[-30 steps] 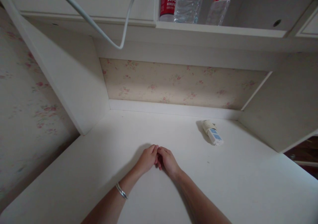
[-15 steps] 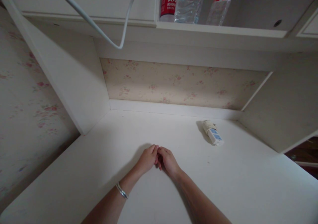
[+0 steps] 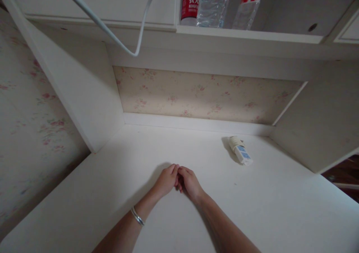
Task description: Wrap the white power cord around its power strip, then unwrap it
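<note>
My left hand (image 3: pixel 167 179) and my right hand (image 3: pixel 191 183) rest together on the white desk (image 3: pixel 179 223), touching at the fingers. Both are closed, with the fingers curled in against each other. I see no object in either hand, though the inner sides of the palms are hidden. A silver bangle (image 3: pixel 137 216) circles my left wrist. To the right of my hands and farther back lies a white item with a ribbed end and a blue-printed wrapper (image 3: pixel 240 151), apart from both hands.
Overhead, a shelf (image 3: pixel 249 34) holds a red-labelled bottle (image 3: pixel 190 5), a clear bottle (image 3: pixel 211 6) and another labelled bottle (image 3: pixel 248 8). A white cable (image 3: pixel 112 36) hangs down in a loop at upper left. Side panels (image 3: pixel 84 84) stand at both sides.
</note>
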